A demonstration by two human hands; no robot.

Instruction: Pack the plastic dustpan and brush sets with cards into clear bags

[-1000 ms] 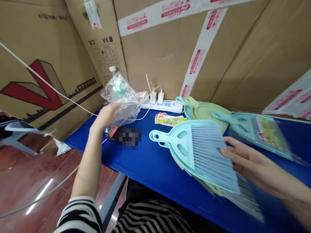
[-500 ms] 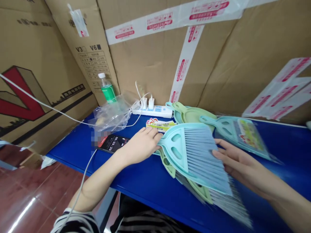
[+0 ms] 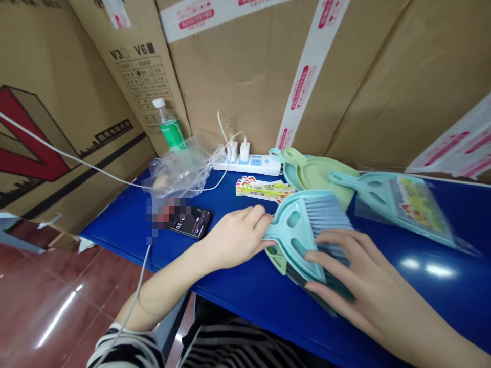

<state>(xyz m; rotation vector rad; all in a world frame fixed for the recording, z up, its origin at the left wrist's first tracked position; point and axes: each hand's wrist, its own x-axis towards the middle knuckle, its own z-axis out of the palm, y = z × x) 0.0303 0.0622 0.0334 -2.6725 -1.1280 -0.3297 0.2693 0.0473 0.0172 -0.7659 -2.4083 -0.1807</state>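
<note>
Near the middle of the blue desk [image 3: 238, 286], the left hand [image 3: 240, 235] is closed around the handle end of a light-blue brush [image 3: 301, 230]; the right hand [image 3: 360, 276], half open with curved fingers, lies over its bristles, though whether it grips I cannot tell. Left of them, a phone [image 3: 195, 225] shows "9:30", its display partly blurred out. At far left, a carton [image 3: 140, 61] reads "V3" and "V6", the latter's square filled dark. Red print on the tape [image 3: 303, 87] is too small to read.
</note>
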